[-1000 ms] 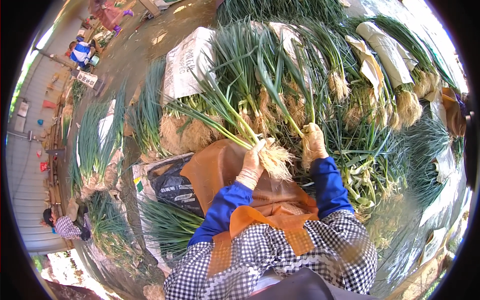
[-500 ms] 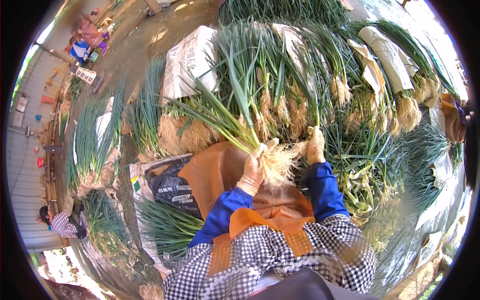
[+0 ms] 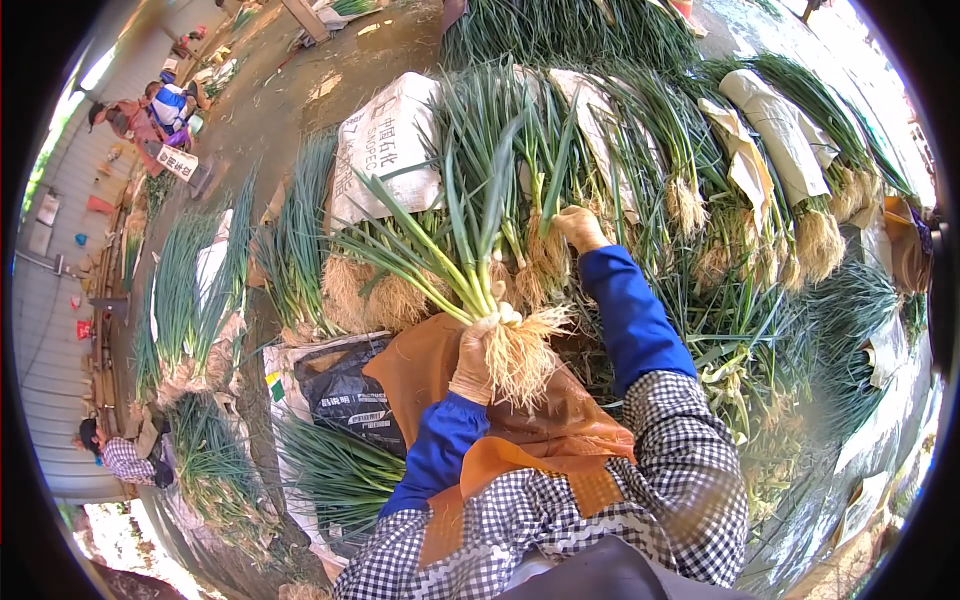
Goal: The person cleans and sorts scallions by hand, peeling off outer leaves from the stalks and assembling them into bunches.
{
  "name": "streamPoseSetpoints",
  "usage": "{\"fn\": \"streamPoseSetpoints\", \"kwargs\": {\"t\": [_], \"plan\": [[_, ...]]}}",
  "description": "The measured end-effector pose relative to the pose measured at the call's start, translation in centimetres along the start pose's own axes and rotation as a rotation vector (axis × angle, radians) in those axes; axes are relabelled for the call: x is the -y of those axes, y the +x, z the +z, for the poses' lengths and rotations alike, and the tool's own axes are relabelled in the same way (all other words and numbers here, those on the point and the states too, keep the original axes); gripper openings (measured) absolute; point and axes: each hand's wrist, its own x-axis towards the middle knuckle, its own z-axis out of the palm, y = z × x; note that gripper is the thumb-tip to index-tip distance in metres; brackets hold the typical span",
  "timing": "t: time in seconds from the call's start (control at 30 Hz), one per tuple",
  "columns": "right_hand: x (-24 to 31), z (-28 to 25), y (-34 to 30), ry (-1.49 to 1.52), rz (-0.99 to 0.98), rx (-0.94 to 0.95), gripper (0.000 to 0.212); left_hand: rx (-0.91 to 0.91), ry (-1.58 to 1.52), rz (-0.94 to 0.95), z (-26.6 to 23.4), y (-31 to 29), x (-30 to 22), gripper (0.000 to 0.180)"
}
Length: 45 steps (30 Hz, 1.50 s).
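Observation:
My left hand [image 3: 474,362] is closed around the stems of a small bunch of green garlic [image 3: 462,262], just above its pale, stringy roots. The bunch tilts, its flat green leaves fanning up and to the left. Above an orange-brown apron [image 3: 520,425] over my lap, its roots hang down. My right hand [image 3: 584,230] reaches forward to the pile of green garlic [image 3: 478,125], fingers closed at the lower stem of a stalk [image 3: 545,205]. Those fingers partly hide the grip. Both forearms wear blue sleeves.
White sacks [image 3: 385,150] lie over parts of the far pile. Loose leaves and stalks [image 3: 730,340] spread at the right. More greens [image 3: 340,465] lie at my left beside a black printed bag [image 3: 350,395]. Other people [image 3: 125,455] sit along the left side.
My right hand has moved forward and left to the pile from beside the bunch's roots. My left hand has shifted slightly left and nearer to me, still holding the green garlic bunch.

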Motion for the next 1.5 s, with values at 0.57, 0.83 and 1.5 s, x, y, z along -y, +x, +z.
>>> {"fn": "streamPoseSetpoints", "kwargs": {"t": [0.57,0.83,1.5], "plan": [[0.3,-10.7,-22.3,0.823,0.119,0.049,0.016,-0.23,0.094,-0.255,-0.4,-1.3,6.1,0.025],[-8.6,-11.9,-27.2,-0.876,0.419,0.843,0.026,-0.297,0.036,-0.241,-1.6,-3.0,6.7,0.018],[2.3,0.5,-19.6,-0.814,-0.167,0.038,0.036,-0.433,0.662,-0.278,2.5,-3.4,10.0,0.015]]}}
